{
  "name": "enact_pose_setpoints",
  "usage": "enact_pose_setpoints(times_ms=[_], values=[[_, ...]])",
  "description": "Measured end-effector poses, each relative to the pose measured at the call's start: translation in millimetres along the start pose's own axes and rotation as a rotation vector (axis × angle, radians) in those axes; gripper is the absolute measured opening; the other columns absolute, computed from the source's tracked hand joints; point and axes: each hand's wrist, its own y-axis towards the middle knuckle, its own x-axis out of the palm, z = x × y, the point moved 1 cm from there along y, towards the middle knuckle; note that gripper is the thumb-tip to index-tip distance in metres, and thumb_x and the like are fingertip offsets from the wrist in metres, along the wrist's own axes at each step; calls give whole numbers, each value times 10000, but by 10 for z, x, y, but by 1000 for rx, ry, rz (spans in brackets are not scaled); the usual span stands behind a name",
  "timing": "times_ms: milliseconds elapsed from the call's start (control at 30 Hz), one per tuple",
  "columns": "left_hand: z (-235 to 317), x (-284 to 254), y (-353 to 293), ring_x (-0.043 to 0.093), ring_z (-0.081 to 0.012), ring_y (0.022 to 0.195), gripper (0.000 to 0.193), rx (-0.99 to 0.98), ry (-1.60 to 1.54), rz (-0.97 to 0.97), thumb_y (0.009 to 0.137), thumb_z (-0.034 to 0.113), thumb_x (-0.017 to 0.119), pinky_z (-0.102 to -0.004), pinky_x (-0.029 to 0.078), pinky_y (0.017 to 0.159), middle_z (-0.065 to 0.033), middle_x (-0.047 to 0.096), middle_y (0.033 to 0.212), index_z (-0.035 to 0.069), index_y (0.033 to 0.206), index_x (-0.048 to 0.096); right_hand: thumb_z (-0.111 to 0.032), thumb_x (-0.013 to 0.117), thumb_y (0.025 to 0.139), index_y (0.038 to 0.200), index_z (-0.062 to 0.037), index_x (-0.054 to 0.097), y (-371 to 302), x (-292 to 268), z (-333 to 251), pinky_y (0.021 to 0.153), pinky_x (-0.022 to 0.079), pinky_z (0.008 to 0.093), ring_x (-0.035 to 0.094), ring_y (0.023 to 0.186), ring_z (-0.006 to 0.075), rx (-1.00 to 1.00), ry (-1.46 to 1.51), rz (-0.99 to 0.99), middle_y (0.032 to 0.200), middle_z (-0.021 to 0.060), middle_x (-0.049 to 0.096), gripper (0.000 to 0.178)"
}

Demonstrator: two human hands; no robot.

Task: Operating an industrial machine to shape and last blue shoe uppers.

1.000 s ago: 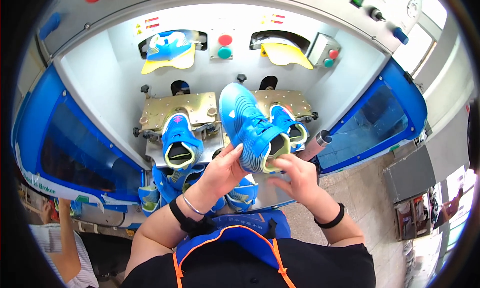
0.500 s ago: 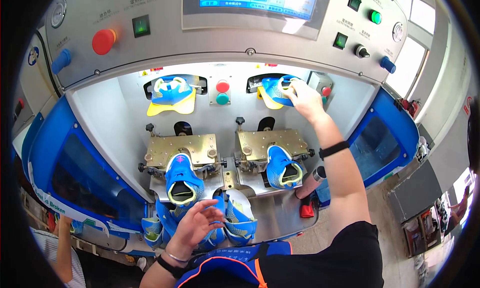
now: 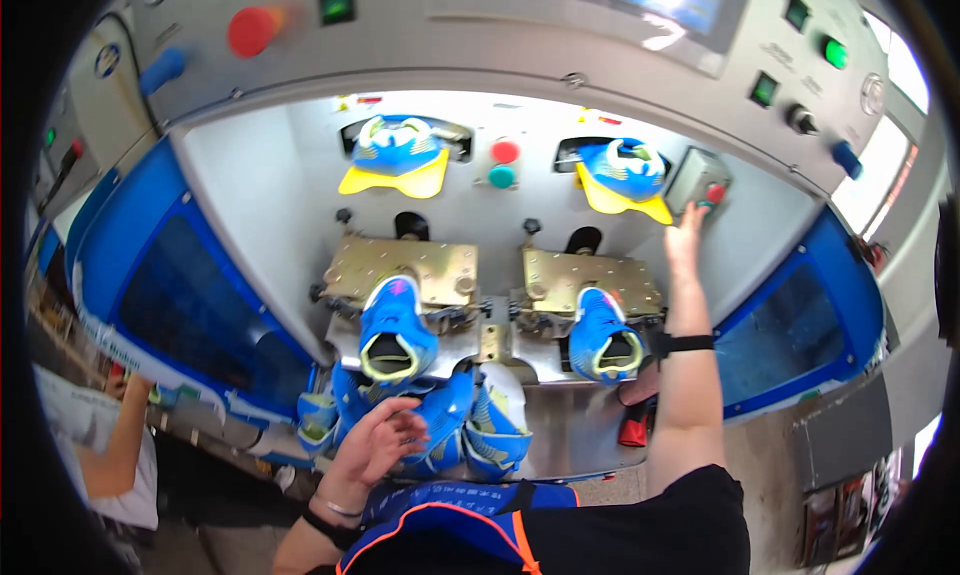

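Observation:
My right hand reaches to the grey button box on the machine's right inner wall, its fingertips at the green button under the red one. It holds nothing that I can see. Just left of it a blue shoe upper with a yellow flap sits on the right upper mount; a matching upper is on the left one. Two blue shoes rest at the lower brass-coloured fixtures. My left hand, empty with loosely curled fingers apart, hovers before a pile of blue uppers.
Red and green buttons sit between the upper mounts. Blue-framed doors flank the opening, below a control panel. A pinkish cylinder and a red item stand at the tray's right. Another person's arm shows at lower left.
My right hand has left the right upper and moved down and right to the button box. That upper now sits with its yellow flap spread downward. The whole view has shifted.

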Motion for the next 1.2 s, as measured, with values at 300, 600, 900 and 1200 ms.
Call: enact_pose_setpoints(times_ms=[300,600,900,1200], values=[[-76,-337,81,588,-104,700,165,411,417,336,964,200,574,-222,465,680,-15,595,734,59,881,599,42,462,852,1203,-49,586,-1194,-579,-1063,954,429,319,560,1082,173,-142,363,-2,1173,82,592,383],[-7,-768,264,550,-95,794,223,665,583,707,903,53,622,-244,507,675,-28,538,925,62,1092,503,-281,723,814,1179,-96,577,-3584,441,-2453,719,547,352,661,918,259,-881,244,-806,1153,73,625,435],[75,-1088,204,554,-74,817,90,577,578,609,955,112,589,-231,500,664,5,558,916,84,1025,541,-273,830,669,888,-96,567,-3618,-172,-2422,604,472,384,590,732,297,-665,218,-629,822,88,574,385],[50,-998,753,586,-93,829,59,551,715,451,964,122,573,-237,494,698,-10,597,885,64,974,574,-240,827,680,880,-88,581,-4375,-1084,-170,657,490,393,600,780,308,-303,-256,-399,861,85,606,351]])
